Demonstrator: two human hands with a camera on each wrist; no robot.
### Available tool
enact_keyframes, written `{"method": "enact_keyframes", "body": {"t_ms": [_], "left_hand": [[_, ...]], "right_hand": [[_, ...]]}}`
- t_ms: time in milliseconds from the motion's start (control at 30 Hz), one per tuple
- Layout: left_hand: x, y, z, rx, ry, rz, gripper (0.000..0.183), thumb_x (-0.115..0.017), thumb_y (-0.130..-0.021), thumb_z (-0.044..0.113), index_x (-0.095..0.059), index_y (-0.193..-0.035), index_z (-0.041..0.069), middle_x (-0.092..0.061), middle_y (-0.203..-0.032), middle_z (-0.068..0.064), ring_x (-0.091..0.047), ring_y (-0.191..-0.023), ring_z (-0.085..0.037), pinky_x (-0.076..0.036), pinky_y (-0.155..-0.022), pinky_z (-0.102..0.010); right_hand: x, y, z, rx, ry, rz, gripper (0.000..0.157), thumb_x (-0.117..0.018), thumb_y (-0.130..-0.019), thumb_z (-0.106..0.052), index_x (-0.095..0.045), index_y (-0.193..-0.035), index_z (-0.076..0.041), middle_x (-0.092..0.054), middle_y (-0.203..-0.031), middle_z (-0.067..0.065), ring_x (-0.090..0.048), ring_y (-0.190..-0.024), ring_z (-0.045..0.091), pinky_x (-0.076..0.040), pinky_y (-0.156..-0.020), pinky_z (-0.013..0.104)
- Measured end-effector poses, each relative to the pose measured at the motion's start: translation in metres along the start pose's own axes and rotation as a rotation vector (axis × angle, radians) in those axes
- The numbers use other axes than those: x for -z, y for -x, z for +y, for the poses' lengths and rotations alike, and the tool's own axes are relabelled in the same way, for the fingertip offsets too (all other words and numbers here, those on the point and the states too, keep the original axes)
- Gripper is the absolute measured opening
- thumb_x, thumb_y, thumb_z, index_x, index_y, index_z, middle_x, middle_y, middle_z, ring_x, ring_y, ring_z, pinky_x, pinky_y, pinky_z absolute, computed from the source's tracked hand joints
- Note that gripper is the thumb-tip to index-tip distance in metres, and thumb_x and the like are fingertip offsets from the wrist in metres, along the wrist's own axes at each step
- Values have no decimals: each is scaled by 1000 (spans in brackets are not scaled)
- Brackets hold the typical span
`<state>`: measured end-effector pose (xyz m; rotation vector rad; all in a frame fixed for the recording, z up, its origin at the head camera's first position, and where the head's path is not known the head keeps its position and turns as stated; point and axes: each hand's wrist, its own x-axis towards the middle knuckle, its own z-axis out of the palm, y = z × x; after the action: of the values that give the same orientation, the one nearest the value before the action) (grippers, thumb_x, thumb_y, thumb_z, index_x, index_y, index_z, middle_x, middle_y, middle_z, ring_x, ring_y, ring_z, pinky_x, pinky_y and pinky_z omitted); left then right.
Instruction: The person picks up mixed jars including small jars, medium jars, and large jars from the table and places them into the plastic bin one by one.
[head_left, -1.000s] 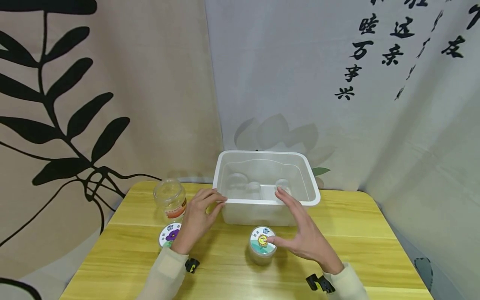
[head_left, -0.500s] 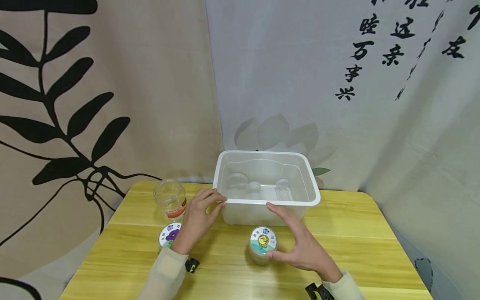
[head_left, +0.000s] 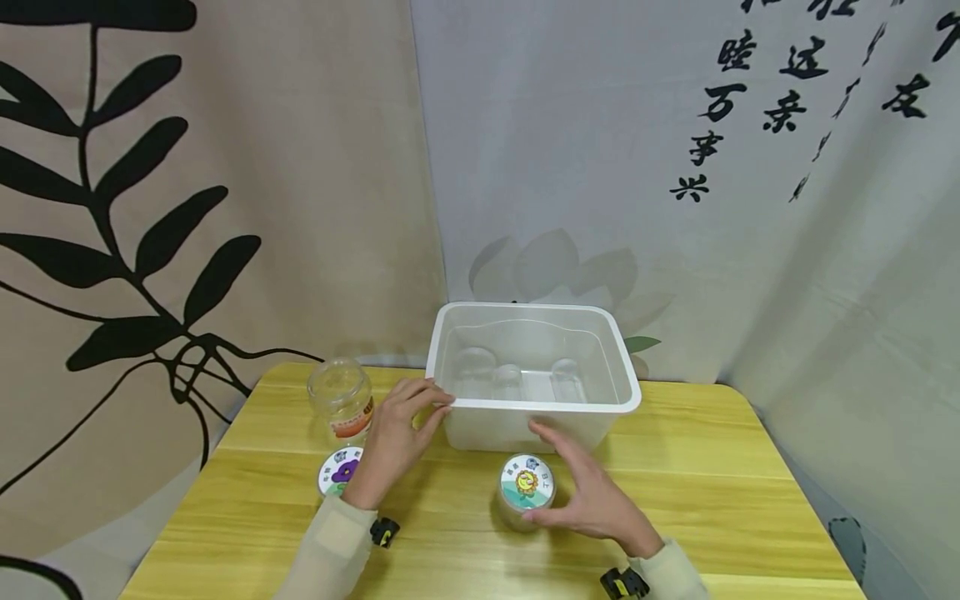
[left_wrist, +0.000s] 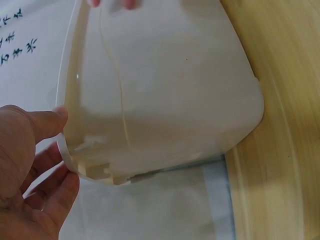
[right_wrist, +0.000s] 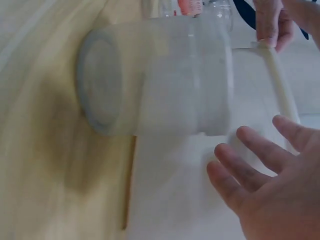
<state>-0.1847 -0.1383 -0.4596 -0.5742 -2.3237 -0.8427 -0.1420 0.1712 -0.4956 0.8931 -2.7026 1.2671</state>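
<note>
A white plastic tub (head_left: 547, 407) stands toward the back of the table. My left hand (head_left: 401, 433) holds its front-left corner; in the left wrist view, the thumb and fingers of the left hand (left_wrist: 25, 160) pinch the rim. In front of the tub stands a clear jar (head_left: 527, 482) topped with a sunflower-picture lid. My right hand (head_left: 592, 500) is just right of that jar, thumb and fingers spread around its side. Fingers of the right hand (right_wrist: 280, 180) look extended in the right wrist view; whether the thumb touches the jar (right_wrist: 165, 80) I cannot tell.
Left of the tub is a larger clear jar (head_left: 339, 400) with a red label. A round purple-flower lid (head_left: 341, 468) is partly hidden by the left wrist. Clear containers (head_left: 566, 379) lie inside the tub. Behind the wooden table (head_left: 712, 467) hangs a printed curtain.
The right hand has come down and leftward from over the tub's front rim to beside the sunflower-lidded jar. Left hand, tub and jars have stayed put.
</note>
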Motion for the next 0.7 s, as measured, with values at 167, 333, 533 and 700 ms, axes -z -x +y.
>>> {"method": "enact_keyframes", "body": {"t_ms": [167,333,533,700], "left_hand": [[0,0,0,1,-3,3,17,-85,-84,12,-79,-98,20,-75,-107,4,-68,-112,-22,-61,-93,-41],[0,1,0,-8,-5,5,16,-85,-85,12,-79,-98,19,-75,-107,2,-68,-111,-22,-61,-93,-41],[0,0,1,-10,5,7,16,-84,-85,12,-79,-99,19,-75,-108,1,-68,-111,-22,-61,-93,-42],[1,1,1,-4,-5,8,16,-85,-85,12,-79,-98,19,-75,-108,0,-68,-112,-23,-61,-93,-41]], "right_hand": [[-9,0,8,-77,-67,-44,119,-92,-66,-58,-29,-162,-27,-37,-165,-1,-40,-149,32,-37,-116,67],[-15,-1,14,-119,-126,-80,118,-93,-66,-56,-29,-162,-25,-41,-163,0,-44,-147,27,-36,-119,62],[-23,-3,22,-119,-174,-91,115,-95,-66,-48,-33,-159,-22,-48,-158,3,-51,-139,24,-38,-119,55],[-28,-3,26,-141,-180,-91,105,-96,-66,-44,-43,-153,-18,-58,-144,-3,-58,-125,16,-46,-111,40]]}}
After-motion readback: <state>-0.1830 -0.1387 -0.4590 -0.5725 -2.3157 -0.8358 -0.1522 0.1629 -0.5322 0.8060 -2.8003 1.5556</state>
